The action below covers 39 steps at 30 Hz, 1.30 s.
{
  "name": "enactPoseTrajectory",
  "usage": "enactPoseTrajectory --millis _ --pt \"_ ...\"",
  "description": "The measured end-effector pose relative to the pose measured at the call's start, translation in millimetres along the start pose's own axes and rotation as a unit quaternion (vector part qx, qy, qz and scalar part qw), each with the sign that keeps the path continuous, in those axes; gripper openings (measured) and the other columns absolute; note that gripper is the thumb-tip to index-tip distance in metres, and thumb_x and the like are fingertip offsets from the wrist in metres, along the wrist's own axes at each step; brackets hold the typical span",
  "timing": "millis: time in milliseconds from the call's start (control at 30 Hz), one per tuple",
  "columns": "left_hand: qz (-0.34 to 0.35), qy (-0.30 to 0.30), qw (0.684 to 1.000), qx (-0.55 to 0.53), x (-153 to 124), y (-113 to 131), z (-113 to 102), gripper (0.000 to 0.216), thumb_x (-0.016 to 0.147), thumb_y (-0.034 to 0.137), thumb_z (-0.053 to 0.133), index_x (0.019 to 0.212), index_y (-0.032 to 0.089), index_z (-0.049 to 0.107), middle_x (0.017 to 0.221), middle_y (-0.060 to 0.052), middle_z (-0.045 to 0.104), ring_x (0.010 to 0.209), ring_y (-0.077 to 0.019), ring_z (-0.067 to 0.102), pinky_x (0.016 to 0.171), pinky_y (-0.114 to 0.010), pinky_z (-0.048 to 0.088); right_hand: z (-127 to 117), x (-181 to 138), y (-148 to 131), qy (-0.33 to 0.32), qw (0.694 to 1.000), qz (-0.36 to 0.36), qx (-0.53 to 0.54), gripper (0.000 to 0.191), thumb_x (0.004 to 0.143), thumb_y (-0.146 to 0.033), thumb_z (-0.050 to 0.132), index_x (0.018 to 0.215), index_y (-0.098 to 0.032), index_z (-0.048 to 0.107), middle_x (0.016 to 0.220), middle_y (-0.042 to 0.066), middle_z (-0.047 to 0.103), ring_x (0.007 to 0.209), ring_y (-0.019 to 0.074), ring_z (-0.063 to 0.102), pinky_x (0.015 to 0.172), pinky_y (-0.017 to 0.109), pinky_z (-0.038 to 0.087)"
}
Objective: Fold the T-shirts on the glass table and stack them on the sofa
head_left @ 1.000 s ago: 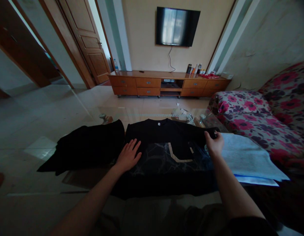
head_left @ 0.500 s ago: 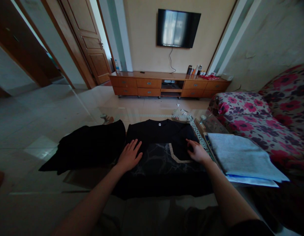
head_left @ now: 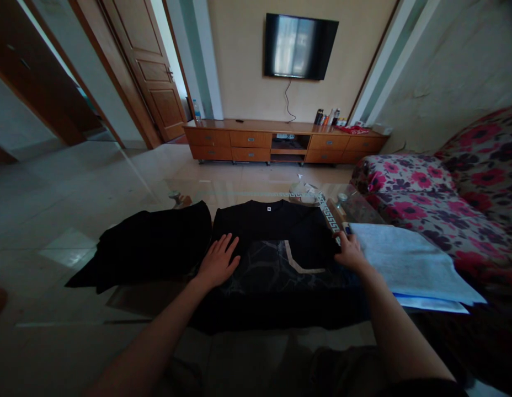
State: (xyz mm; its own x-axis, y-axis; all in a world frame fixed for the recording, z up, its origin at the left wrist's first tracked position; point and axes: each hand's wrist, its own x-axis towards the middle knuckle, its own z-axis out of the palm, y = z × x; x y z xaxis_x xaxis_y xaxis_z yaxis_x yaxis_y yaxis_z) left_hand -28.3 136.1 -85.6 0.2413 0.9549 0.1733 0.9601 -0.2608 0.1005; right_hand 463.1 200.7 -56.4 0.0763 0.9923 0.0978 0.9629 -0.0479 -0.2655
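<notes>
A black T-shirt (head_left: 262,220) lies folded on the glass table, neck end away from me, with a small white label at the collar. A dark grey patterned panel and a pale angled stripe show across it. My left hand (head_left: 218,262) rests flat on its left side, fingers spread. At the right edge of the shirt is my right hand (head_left: 350,252), its fingers bent and closed on the cloth there; the fingertips are partly hidden. Left of the shirt lies a heap of other black cloth (head_left: 156,242).
Light blue-grey sheets (head_left: 409,259) lie at the table's right side, close to my right wrist. A clear plastic bag (head_left: 303,192) sits at the far edge of the glass table (head_left: 223,190). Beyond are a flowered sofa (head_left: 421,182) and a wooden TV cabinet (head_left: 250,144).
My right hand has moved right, from on top of the shirt to its right edge. The dark cloth reaches a little farther right there. My left hand has stayed in place.
</notes>
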Motion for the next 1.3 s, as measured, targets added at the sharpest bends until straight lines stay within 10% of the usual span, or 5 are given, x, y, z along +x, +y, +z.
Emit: enactPoseTrajectory --millis 400,600,733,1300 --pt "-0.002 -0.002 1.0 0.006 -0.3 1.1 -0.9 0.064 0.104 0.051 0.035 0.162 0.025 0.033 0.171 -0.008 0.026 0.158 -0.0279 0.021 0.127 -0.049 0.021 -4.7 0.3 9.6 -0.012 0.999 -0.036 -0.038 0.02 0.077 -0.018 0.059 0.08 -0.025 0.078 0.092 0.01 0.069 0.09 0.0261 0.065 0.087 0.039 0.052" --pt "-0.007 -0.003 1.0 0.003 0.1 1.6 -1.3 0.064 0.103 0.051 0.036 0.162 0.025 0.033 0.171 -0.006 0.025 0.159 -0.0282 0.02 0.127 -0.049 0.021 6.0 1.6 -24.9 0.082 0.992 -0.094 0.013 0.04 0.092 -0.028 0.051 0.126 -0.019 0.071 0.124 0.016 0.065 0.118 0.0295 0.061 0.109 0.042 0.046" --pt "-0.008 -0.01 1.0 0.0 -0.2 2.9 -4.3 0.064 0.104 0.051 0.035 0.162 0.025 0.033 0.171 -0.007 0.025 0.159 -0.0285 0.02 0.127 -0.049 0.021 24.5 -7.0 -41.7 0.027 0.989 -0.145 0.002 0.062 0.098 -0.05 0.051 0.156 -0.03 0.046 0.163 0.01 0.036 0.148 0.033 0.036 0.121 0.051 0.033" --pt "-0.037 -0.029 0.999 -0.022 25.1 -2.7 -18.4 0.062 0.102 0.061 0.033 0.152 0.028 0.049 0.158 -0.01 0.048 0.144 -0.0324 0.046 0.114 -0.049 0.039 44.7 8.8 -70.6 0.002 0.997 -0.079 -0.023 0.058 0.103 -0.055 0.036 0.158 -0.037 0.04 0.17 0.007 0.026 0.157 0.0343 0.02 0.122 0.063 0.02"
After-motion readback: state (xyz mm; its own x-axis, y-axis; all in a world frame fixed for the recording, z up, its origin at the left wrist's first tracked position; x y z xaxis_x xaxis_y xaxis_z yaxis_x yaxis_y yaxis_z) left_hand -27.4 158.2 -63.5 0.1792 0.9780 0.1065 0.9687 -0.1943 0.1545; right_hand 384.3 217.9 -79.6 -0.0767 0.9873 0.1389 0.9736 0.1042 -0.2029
